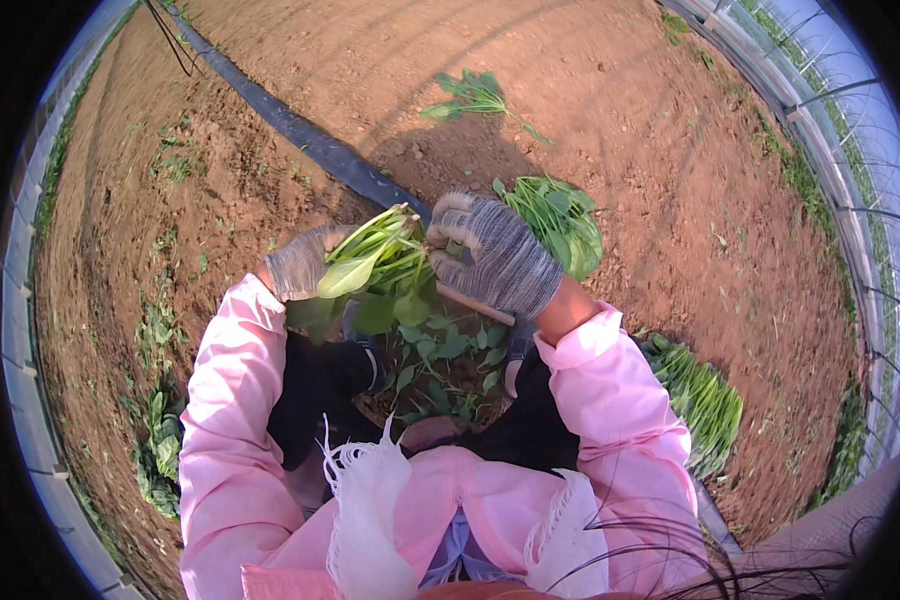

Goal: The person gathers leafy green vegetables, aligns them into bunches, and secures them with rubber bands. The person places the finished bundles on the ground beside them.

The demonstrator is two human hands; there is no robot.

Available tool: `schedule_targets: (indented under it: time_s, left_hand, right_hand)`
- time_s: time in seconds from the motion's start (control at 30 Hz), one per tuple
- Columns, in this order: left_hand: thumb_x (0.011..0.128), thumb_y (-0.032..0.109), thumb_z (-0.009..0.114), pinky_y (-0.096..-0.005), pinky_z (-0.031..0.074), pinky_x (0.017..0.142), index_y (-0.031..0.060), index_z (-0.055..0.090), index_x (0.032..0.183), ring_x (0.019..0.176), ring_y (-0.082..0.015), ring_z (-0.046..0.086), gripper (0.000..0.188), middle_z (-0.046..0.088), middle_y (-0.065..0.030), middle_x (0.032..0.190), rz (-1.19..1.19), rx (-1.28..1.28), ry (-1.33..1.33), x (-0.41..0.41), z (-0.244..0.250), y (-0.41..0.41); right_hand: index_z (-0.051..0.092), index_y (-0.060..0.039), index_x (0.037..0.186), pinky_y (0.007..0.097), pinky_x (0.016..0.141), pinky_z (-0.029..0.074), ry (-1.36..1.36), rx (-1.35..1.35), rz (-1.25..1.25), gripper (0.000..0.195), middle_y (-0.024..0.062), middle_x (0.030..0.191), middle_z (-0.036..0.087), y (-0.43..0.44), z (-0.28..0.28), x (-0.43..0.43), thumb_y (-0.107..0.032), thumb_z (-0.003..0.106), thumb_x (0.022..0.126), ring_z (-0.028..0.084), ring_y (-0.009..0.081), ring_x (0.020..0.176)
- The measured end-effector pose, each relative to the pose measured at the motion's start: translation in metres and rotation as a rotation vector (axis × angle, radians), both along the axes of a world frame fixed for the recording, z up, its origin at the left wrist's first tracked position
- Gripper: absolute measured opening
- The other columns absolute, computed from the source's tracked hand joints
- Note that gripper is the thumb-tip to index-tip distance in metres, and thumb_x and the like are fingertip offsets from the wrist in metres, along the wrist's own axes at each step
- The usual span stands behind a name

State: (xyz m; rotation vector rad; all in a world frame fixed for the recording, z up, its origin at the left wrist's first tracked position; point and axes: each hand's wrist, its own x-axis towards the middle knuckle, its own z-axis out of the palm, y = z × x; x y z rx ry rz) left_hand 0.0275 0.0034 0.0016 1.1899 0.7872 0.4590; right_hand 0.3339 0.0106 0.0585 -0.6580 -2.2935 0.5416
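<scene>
My left hand, in a grey knit glove, grips a bunch of leafy greens, its pale cut stem ends up and broad leaves hanging down. Beside the stem ends is my gloved right hand, fingers and thumb curled. Whether it pinches a stem cannot be made out. A slim light wooden handle shows below the right hand; its other end is hidden. Just past that hand, a pile of cut greens lies on the soil. Loose leaves cover the ground between my feet.
A black flat hose runs across the brown soil. Small greens lie ahead. More bundled greens rest by my right elbow, and others at my left. Greenhouse side framing curves along the right edge.
</scene>
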Motion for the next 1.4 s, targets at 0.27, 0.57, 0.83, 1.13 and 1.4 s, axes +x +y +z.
schedule_targets:
  time_s: [0.27, 0.57, 0.83, 1.13, 1.4]
  left_hand:
    - [0.09, -0.005, 0.068, -0.0275, 0.054, 0.094, 0.0017, 0.056, 0.137, 0.11, -0.0125, 0.063, 0.049, 0.064, -0.0049, 0.129, 0.066, -0.112, -0.209, -0.003, 0.001, 0.002]
    - [0.08, 0.002, 0.08, -0.0272, 0.05, 0.095, 0.005, 0.064, 0.127, 0.104, -0.0074, 0.062, 0.05, 0.072, -0.0015, 0.115, 0.019, 0.38, 0.375, 0.021, 0.018, -0.002]
    - [0.077, -0.005, 0.077, -0.0272, 0.051, 0.092, 0.0069, 0.063, 0.125, 0.103, -0.0082, 0.061, 0.051, 0.071, 0.0006, 0.11, -0.102, 0.424, 0.447, 0.025, 0.029, -0.003]
    - [0.078, -0.003, 0.079, -0.029, 0.049, 0.097, 0.0035, 0.06, 0.133, 0.108, -0.009, 0.06, 0.058, 0.07, -0.0002, 0.118, 0.106, 0.382, 0.364, 0.013, 0.021, -0.002]
    - [0.081, -0.009, 0.072, -0.0277, 0.05, 0.097, 0.0016, 0.06, 0.133, 0.107, -0.0092, 0.061, 0.054, 0.069, -0.0025, 0.119, 0.341, 0.309, 0.07, 0.011, 0.004, 0.002]
  right_hand:
    - [0.064, 0.0007, 0.081, 0.0311, 0.071, 0.049, 0.213, -0.606, 0.275, 0.016, 0.0085, 0.085, 0.061, 0.005, -0.004, 0.023, -0.009, 0.077, 0.082, 0.061, 0.0198, 0.079]
    - [0.074, -0.0089, 0.098, 0.0418, 0.094, 0.05, -0.008, 0.263, -0.174, 0.03, 0.0102, 0.117, 0.064, -0.007, 0.006, -0.012, -0.025, 0.082, 0.074, 0.061, 0.0316, 0.111]
    - [0.073, -0.008, 0.094, 0.0456, 0.099, 0.046, -0.022, 0.225, -0.192, 0.026, 0.0096, 0.108, 0.067, 0.005, -0.008, -0.015, -0.021, 0.08, 0.074, 0.06, 0.0316, 0.113]
    - [0.065, -0.0061, 0.078, 0.0398, 0.084, 0.05, 0.105, -0.104, 0.121, 0.018, 0.0087, 0.09, 0.066, 0.001, 0.003, 0.015, -0.018, 0.078, 0.08, 0.064, 0.0301, 0.093]
    - [0.067, -0.0038, 0.108, 0.0374, 0.094, 0.048, 0.081, -0.192, -0.167, 0.034, 0.0123, 0.107, 0.066, -0.001, 0.004, 0.007, -0.021, 0.08, 0.08, 0.064, 0.0293, 0.105]
